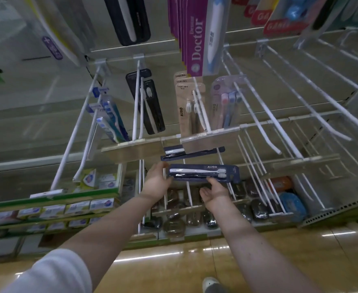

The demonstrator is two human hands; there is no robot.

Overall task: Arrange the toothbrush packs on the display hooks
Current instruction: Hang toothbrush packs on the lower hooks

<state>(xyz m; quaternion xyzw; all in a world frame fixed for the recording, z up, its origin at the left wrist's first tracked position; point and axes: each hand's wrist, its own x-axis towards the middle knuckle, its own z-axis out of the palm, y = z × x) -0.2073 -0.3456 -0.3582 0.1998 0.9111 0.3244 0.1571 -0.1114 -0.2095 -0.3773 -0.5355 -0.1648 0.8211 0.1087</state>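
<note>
Navy toothbrush pack (203, 173) | between left hand (155, 181) | right hand (215, 192)

two hands (157, 182), perhaps three navy packs (203, 173).

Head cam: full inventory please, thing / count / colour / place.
dark blue AUBO pack: 1, navy, held sideways between both hands
same navy packs: at least 2, behind the held one
black packs: 2, middle hook
beige packs: 3, centre hook
purple Doctor packs: several, top row
clear multi-brush pack: 1, pink and blue brushes
blue-white packs: about 2, left hook
bare hooks: several, white, right
left hand: on pack's left end
right hand: under pack
</note>
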